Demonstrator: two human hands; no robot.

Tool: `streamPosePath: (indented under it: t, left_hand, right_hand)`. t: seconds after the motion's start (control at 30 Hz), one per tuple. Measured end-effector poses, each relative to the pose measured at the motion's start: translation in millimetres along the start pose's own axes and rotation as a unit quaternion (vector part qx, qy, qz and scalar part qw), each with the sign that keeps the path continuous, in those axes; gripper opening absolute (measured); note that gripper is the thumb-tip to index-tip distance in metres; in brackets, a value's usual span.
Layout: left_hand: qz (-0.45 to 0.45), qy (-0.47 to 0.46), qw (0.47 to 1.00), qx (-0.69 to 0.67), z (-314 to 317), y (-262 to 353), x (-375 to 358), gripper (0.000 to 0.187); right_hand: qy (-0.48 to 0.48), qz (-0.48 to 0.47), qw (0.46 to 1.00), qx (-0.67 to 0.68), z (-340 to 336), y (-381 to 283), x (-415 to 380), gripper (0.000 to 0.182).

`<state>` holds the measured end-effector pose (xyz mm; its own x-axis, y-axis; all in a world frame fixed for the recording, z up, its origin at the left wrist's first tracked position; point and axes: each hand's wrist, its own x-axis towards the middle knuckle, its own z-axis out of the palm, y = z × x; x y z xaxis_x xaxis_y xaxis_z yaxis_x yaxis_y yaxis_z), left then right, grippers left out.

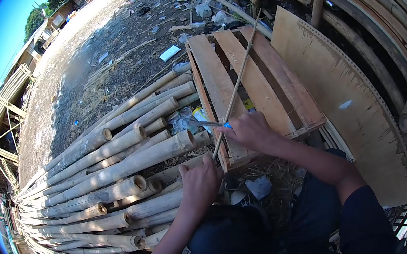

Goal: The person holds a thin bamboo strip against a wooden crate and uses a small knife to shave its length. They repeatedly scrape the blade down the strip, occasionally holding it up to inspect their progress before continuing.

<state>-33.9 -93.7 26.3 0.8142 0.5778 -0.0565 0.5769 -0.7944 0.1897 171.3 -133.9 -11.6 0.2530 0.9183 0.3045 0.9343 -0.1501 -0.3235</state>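
Note:
A thin bamboo stick (243, 65) runs slantwise over a slatted wooden crate (257, 86), its near end in my closed left hand (200, 183). My right hand (251, 132) is wrapped round a knife (207, 123), and a bit of its blue handle shows at the fingers. The blade points left and crosses the stick just above my left hand. My right thumb lies close along the stick. Most of the knife's handle is hidden in my right palm.
Stacked bamboo poles (155, 151) fill the left side, cut ends toward me. A curved plywood sheet (342, 108) leans at the crate's right, with more poles (368, 49) behind it. Litter and a white piece (170, 53) lie on the dirt ground (114, 31).

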Motion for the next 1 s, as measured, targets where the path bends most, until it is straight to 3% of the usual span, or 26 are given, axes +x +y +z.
streamPosePath:
  t: [0.03, 0.1, 0.23, 0.37, 0.43, 0.5, 0.6, 0.73, 0.83, 0.9, 0.97, 1.0]
  left_hand:
    - [-0.010, -0.035, 0.999, -0.008, -2.7, 1.0, -3.2, 0.022]
    - [-0.005, -0.009, 1.000, 0.002, -3.9, 0.0, -2.4, 0.021]
    - [0.002, 0.012, 1.000, -0.029, -4.3, 0.7, 1.3, 0.021]
    - [0.009, -0.002, 1.000, -0.010, -5.9, 1.8, -5.9, 0.021]
    - [0.004, -0.054, 0.999, -0.003, -10.0, 1.8, -16.5, 0.023]
    - [0.005, -0.045, 0.999, -0.015, -13.4, 0.8, -24.1, 0.024]
    - [0.005, -0.027, 0.999, -0.031, -17.9, 3.5, -20.4, 0.025]
    - [0.014, -0.017, 0.999, -0.038, -7.1, 0.4, -14.3, 0.025]
    - [0.010, -0.042, 0.999, -0.003, -13.0, -2.9, -25.8, 0.021]
    - [0.000, -0.049, 0.999, -0.024, -19.5, -11.0, -42.4, 0.020]
    - [0.002, -0.051, 0.998, -0.046, -28.1, -19.7, -50.2, 0.018]
    - [-0.005, -0.050, 0.998, -0.037, -32.8, -24.3, -52.1, 0.017]
  right_hand:
    - [0.001, 0.001, 1.000, 0.000, 0.0, 12.4, 5.7, 0.062]
    - [-0.025, 0.014, 1.000, 0.011, -4.7, 42.2, 20.3, 0.062]
    - [-0.060, 0.050, 0.996, 0.032, -10.3, 8.0, 9.8, 0.061]
    - [-0.076, -0.024, 0.996, 0.035, -14.0, -9.1, -14.1, 0.059]
    - [-0.011, 0.041, 0.999, -0.003, -4.8, 35.5, 3.7, 0.063]
    - [0.044, 0.118, 0.990, -0.056, -9.6, 99.7, 24.6, 0.063]
    - [0.047, 0.157, 0.985, -0.051, -14.8, 114.9, 24.8, 0.062]
    - [-0.016, 0.047, 0.998, 0.041, -12.4, 40.1, -0.9, 0.061]
    - [-0.056, 0.017, 0.998, 0.032, -15.1, 31.6, -4.4, 0.060]
    - [-0.039, 0.120, 0.992, 0.018, -15.1, 79.9, 16.3, 0.060]
    - [0.054, 0.175, 0.982, -0.052, -13.6, 145.1, 32.9, 0.059]
    - [0.057, 0.176, 0.981, -0.054, -15.8, 147.1, 32.4, 0.059]
